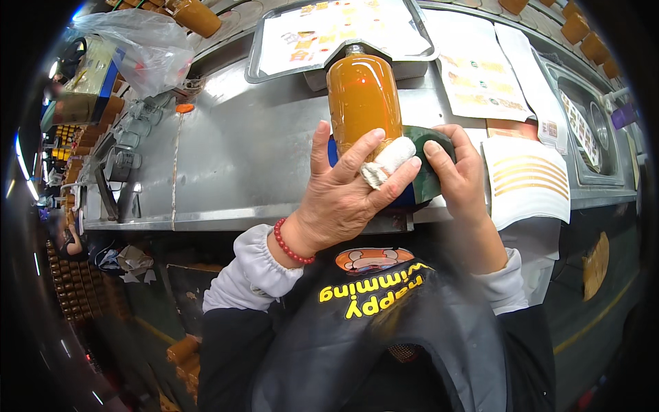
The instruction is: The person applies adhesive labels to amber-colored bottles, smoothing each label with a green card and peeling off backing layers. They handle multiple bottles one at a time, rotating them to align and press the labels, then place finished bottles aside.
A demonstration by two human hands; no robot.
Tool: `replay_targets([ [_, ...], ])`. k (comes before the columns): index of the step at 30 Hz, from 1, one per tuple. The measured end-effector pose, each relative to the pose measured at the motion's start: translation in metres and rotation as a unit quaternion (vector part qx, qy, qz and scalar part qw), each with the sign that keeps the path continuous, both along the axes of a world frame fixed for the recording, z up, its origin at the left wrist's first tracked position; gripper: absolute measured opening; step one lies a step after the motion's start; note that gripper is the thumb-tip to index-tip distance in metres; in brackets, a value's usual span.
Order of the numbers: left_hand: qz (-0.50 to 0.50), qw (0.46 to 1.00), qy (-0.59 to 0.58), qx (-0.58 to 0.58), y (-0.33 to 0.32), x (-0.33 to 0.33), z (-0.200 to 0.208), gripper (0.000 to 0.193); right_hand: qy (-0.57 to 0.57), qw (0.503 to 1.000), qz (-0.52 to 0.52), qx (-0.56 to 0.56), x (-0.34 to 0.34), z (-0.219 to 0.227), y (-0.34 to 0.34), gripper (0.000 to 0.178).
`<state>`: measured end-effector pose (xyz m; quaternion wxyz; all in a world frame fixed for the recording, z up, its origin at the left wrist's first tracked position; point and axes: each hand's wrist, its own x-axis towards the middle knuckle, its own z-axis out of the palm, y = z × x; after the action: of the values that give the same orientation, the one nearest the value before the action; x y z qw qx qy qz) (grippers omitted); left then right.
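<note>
An amber-orange bottle (364, 96) lies on the metal bench in front of me, its neck pointing away and resting in a notched metal support (412, 69). My left hand (343, 196) is open over the bottle's near end, fingers spread and fingertips touching it. One finger wears a white wrapping (391, 161). Beside the near end, my right hand (463, 172) pinches a dark green curved pad (427, 180) between thumb and fingers, its edge close to the bottle. Something blue shows under the bottle; the near end is hidden by my left hand.
A metal tray (254, 62) with printed label sheets stands behind the bottle. More label sheets (480, 69) and a sheet of gold strips (528, 175) lie at right, near a sink-like basin (604, 175). Clear glass pieces (127, 137) and a plastic bag (147, 48) are at left.
</note>
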<state>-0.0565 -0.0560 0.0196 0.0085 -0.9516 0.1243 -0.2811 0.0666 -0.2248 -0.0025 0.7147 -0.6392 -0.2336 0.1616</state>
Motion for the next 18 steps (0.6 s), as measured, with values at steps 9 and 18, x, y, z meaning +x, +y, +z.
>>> replay_targets([
  [9, 0.105, 0.936, 0.028, -0.334, 0.017, -0.015, -0.047, 0.100, -0.180, 0.971, -0.058, -0.148, 0.014, 0.023, 0.014, 0.020],
  [18, 0.125, 0.972, -0.012, -0.197, 0.013, -0.015, -0.013, 0.104, -0.303, 0.949, 0.038, -0.077, 0.040, 0.056, 0.039, 0.018],
])
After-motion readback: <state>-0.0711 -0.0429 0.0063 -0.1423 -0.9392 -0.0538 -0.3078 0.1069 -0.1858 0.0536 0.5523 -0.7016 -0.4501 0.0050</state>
